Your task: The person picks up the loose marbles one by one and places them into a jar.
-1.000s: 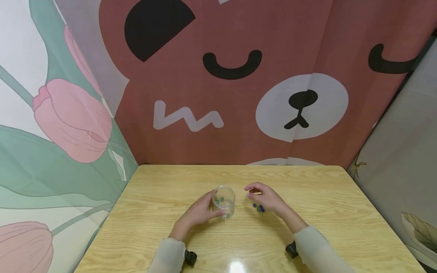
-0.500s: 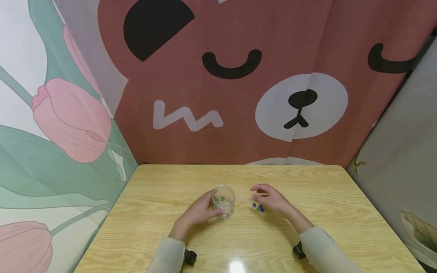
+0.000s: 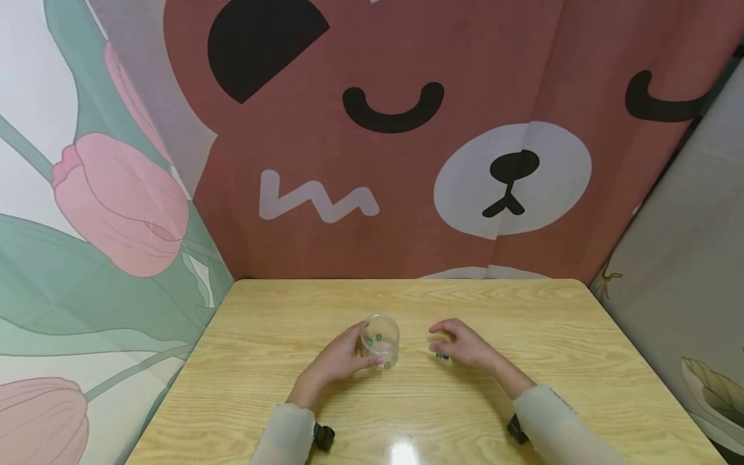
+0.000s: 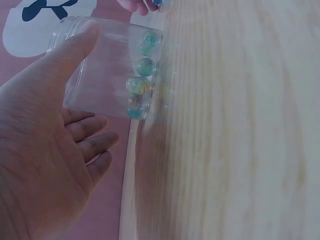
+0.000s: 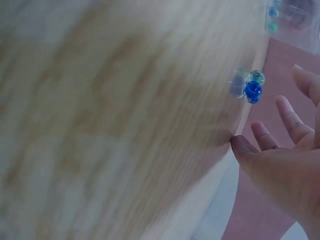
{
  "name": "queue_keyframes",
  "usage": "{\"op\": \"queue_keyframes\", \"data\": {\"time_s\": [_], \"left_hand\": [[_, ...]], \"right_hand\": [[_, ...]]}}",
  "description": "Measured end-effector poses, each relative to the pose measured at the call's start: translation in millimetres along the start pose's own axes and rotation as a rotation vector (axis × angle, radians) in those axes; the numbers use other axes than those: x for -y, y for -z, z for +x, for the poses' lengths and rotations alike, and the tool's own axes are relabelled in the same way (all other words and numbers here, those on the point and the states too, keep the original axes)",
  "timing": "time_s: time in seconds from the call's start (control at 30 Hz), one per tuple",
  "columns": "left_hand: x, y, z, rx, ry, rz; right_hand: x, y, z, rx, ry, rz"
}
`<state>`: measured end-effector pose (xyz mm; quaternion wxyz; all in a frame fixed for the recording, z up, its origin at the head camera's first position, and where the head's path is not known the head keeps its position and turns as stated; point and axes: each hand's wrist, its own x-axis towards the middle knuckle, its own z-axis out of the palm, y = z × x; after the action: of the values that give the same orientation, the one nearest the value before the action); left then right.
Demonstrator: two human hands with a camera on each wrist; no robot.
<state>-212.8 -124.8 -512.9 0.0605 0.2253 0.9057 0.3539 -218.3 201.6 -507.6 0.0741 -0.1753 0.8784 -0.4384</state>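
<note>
My left hand [image 3: 334, 363] grips a clear plastic jar [image 3: 391, 349], thumb on the near side and fingers round the far side. The jar stands upright on the table, its mouth uncovered. Several greenish glass marbles [image 4: 145, 67] lie on its bottom. To the right of the jar, my right hand [image 3: 465, 345] hovers low with fingers bent loosely and spread, nothing held between them. Just past its fingertips in the right wrist view sit a blue marble [image 5: 253, 92] and a green marble [image 5: 256, 77], close together on the wood. The hand partly hides this small group in the head view.
The wooden table [image 3: 279, 303] ends at the back against a hanging cloth [image 3: 407, 245] with a printed bear. Printed flower cloth [image 3: 128, 206] hangs along the left side. A black wrist camera [image 3: 323, 437] sits at the left sleeve.
My right hand has moved right and then lower towards me, over the loose marbles, covering some of them. My left hand and the jar have stayed in place.
</note>
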Motion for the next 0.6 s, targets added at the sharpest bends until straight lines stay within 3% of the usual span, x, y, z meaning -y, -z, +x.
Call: {"op": "queue_keyframes", "data": {"time_s": [0.33, 0.6], "left_hand": [[-1.4, 1.6, -1.1, -0.003, 0.005, -0.009], [-2.0, 1.8, -1.5, 0.003, 0.003, -0.014]], "right_hand": [[-7.3, -6.6, -0.3, 0.012, -0.031, -0.065], [-7.9, -9.0, -0.8, 0.0, -0.003, -0.133]]}}
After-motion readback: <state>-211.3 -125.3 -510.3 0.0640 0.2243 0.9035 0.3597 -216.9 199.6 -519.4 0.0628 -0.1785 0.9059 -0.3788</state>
